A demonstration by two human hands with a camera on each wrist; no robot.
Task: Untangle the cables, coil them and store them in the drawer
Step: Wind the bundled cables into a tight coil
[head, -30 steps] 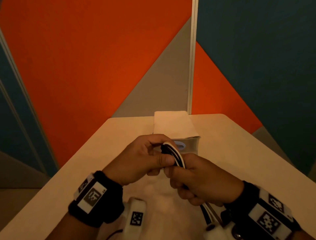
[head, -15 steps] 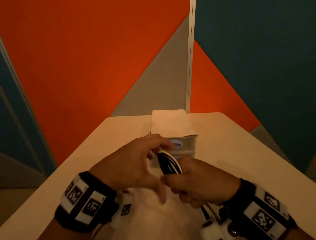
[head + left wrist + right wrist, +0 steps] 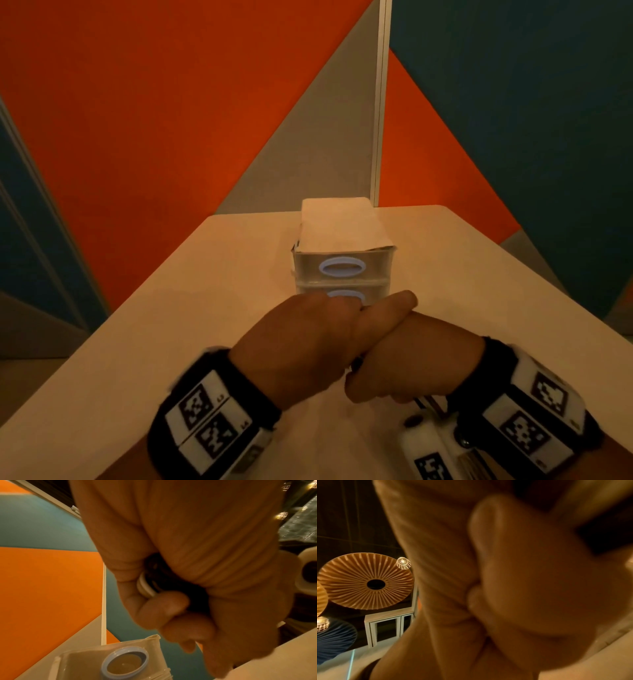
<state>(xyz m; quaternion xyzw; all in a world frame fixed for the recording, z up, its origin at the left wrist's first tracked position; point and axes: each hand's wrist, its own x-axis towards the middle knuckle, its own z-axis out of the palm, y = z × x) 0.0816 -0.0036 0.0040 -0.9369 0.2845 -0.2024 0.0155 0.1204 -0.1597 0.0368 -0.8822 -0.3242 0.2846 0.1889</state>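
A coil of black and white cable (image 3: 145,586) is clamped between both hands, low over the table in front of the drawer unit (image 3: 342,267). My left hand (image 3: 308,342) wraps over it from the left with curled fingers. From the right, my right hand (image 3: 418,359) grips it in a fist. In the head view the hands hide the coil; only a short cable strand (image 3: 430,404) shows below the right fist. The small clear unit has two shut drawers with blue oval handles (image 3: 342,266). The right wrist view shows only blurred fingers.
The drawer unit stands mid-table with a white sheet (image 3: 339,222) on top. The pale table (image 3: 171,342) runs back to orange, grey and teal partition panels (image 3: 171,120). Its edges fall away at left and right.
The left hand, which had let go and opened half a second ago, now closes over the coil and the right fist. Both hands sit lower, uncovering the drawer fronts.
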